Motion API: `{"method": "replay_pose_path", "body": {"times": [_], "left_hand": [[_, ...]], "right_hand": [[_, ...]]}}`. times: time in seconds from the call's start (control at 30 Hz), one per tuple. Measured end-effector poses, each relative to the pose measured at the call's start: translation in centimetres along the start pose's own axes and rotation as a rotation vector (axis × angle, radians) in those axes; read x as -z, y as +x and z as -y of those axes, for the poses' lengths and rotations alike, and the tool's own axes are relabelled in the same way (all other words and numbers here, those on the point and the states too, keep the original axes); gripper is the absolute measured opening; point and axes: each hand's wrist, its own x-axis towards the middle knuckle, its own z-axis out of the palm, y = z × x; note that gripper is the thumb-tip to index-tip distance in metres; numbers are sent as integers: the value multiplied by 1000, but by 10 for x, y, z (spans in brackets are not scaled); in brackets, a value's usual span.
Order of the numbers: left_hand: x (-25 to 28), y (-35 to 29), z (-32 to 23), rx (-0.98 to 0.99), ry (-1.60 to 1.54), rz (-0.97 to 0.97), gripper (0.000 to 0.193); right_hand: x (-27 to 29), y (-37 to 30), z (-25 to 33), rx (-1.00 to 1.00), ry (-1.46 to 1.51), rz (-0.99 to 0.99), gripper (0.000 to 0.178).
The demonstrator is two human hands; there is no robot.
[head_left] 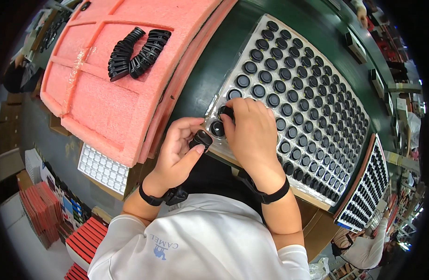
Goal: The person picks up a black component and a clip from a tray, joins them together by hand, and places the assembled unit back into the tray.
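Observation:
My left hand [176, 156] is closed around a small glossy black part [204, 138] with a rounded top, and more black seems to show below it between the fingers. Just to its right, my right hand [252, 128] pinches a round black cap-like piece [225, 112] at the near left corner of a clear plastic tray [220, 96]. Rows of similar round black pieces [273, 100] fill the tray's pockets. One piece [217, 128] sits in the corner pocket between my hands. The right hand's fingertips are partly hidden behind its back.
Pink foam sheets [107, 112] lie stacked at the left, with a curved row of nested black parts [149, 53] on top. The tray rests on a green surface [200, 70]. Another filled tray [366, 186] stands at the right. A white pocketed tray [102, 168] is below the foam.

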Motion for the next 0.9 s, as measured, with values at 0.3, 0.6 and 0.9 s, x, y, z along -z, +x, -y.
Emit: {"method": "replay_pose_path", "body": {"times": [0.3, 0.6, 0.9], "left_hand": [[1, 1, -2, -31, 21, 17, 49], [-6, 0, 2, -33, 121, 93, 46], [0, 2, -1, -21, 130, 99, 36]], "right_hand": [[20, -10, 6, 117, 314, 26, 24], [27, -31, -5, -32, 551, 82, 27], [15, -25, -21, 37, -3, -84, 26]]}}
